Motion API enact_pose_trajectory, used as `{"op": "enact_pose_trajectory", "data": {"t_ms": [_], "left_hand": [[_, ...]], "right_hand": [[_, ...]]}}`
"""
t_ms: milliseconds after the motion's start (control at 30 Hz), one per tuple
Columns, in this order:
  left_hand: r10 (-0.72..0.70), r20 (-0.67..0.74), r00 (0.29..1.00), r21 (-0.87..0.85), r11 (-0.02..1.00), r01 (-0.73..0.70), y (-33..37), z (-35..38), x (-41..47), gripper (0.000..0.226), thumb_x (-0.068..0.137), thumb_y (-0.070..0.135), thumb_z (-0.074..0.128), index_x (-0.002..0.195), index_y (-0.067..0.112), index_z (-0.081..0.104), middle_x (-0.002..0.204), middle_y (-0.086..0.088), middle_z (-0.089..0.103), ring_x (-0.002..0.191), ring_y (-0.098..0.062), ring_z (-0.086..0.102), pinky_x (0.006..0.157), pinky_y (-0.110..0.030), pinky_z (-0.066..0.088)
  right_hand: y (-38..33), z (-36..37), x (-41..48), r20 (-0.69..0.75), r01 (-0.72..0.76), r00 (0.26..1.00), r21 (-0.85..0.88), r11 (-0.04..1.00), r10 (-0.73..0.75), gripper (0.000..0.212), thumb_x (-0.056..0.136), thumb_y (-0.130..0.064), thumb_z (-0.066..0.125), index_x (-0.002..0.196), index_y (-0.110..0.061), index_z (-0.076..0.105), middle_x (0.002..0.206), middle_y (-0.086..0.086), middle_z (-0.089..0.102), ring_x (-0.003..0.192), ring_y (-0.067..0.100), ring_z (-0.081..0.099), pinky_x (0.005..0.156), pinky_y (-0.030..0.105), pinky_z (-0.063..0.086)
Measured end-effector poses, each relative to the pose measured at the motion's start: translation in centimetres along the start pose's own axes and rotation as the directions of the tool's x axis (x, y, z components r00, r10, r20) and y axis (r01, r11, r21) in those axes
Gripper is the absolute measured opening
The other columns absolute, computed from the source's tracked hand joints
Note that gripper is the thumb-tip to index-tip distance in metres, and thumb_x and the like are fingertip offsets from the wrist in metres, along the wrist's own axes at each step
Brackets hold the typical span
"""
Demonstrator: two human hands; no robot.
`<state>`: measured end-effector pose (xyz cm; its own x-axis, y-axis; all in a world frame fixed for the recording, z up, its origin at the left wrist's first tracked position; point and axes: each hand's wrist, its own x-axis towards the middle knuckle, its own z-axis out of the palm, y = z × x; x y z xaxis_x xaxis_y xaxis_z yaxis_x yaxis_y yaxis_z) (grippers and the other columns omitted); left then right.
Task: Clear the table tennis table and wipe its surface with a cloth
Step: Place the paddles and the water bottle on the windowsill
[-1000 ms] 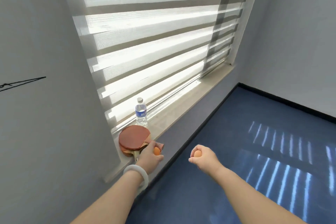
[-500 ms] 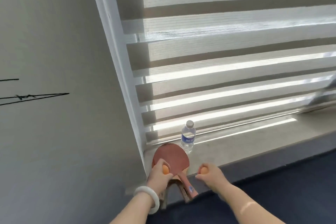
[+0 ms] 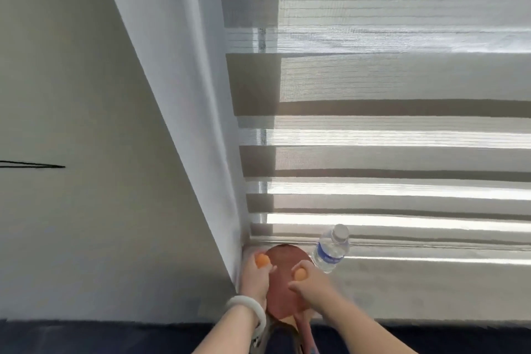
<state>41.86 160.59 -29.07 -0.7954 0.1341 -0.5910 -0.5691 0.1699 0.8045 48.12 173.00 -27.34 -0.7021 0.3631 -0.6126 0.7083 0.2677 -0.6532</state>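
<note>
hands moved over paddle [image 3: 283, 293] | left hand [image 3: 254, 277] grips orange ball [image 3: 262, 261]; right hand [image 3: 314, 286] grips second ball [image 3: 300, 275]

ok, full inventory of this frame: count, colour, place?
zebra blind: 1, grey-white bands, over the window
windowsill: 1, beige, under the zebra blind
table tennis paddle: at least 1, red face, flat on the windowsill
water bottle: 1, clear with blue label, on the windowsill right of the table tennis paddle
left table tennis ball: 1, orange, gripped by left hand, at the windowsill's corner
right table tennis ball: 1, orange, gripped by right hand, over the table tennis paddle
wall: 1, pale grey, left
floor: dark blue, bottom edge
bangle: 1, white, left wrist
hands: 2, bare, over the table tennis paddle
</note>
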Motion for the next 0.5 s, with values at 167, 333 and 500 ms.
{"op": "enact_pose_trajectory", "data": {"t_ms": [167, 333, 500], "left_hand": [[-0.110, -0.160, 0.981, -0.251, 0.966, 0.067, 0.3, 0.8, 1.8, 0.021, 0.086, 0.010, 0.062, 0.106, 0.014, 0.060, 0.086, -0.014, 0.065, 0.081, -0.028, 0.066, 0.079, -0.039, 0.056], [-0.092, -0.193, 0.977, -0.280, 0.959, 0.035, -0.4, 1.2, 4.7, 0.025, 0.077, 0.038, 0.070, 0.098, 0.024, 0.065, 0.090, -0.009, 0.066, 0.081, -0.024, 0.063, 0.085, -0.037, 0.052], [-0.144, -0.182, 0.973, -0.350, 0.934, 0.072, -3.0, 1.9, 7.6, 0.021, 0.068, 0.055, 0.071, 0.084, 0.043, 0.070, 0.093, -0.011, 0.072, 0.096, -0.037, 0.067, 0.097, -0.056, 0.050]], "right_hand": [[-0.4, 0.8, 2.8, 0.036, 0.026, 0.999, 0.043, 0.999, -0.028, 0.032, 0.086, -0.013, 0.067, 0.110, -0.026, 0.049, 0.105, 0.003, 0.061, 0.089, 0.017, 0.062, 0.068, 0.022, 0.052], [-0.4, 2.3, 5.7, -0.005, 0.060, 0.998, 0.042, 0.997, -0.060, 0.033, 0.066, -0.038, 0.081, 0.087, -0.041, 0.056, 0.095, -0.006, 0.066, 0.086, 0.021, 0.066, 0.082, 0.040, 0.056], [-2.5, 2.6, 6.4, -0.037, 0.009, 0.999, 0.102, 0.995, -0.005, 0.039, 0.077, -0.015, 0.079, 0.105, -0.035, 0.058, 0.097, -0.003, 0.067, 0.091, 0.015, 0.062, 0.080, 0.024, 0.046]]}}
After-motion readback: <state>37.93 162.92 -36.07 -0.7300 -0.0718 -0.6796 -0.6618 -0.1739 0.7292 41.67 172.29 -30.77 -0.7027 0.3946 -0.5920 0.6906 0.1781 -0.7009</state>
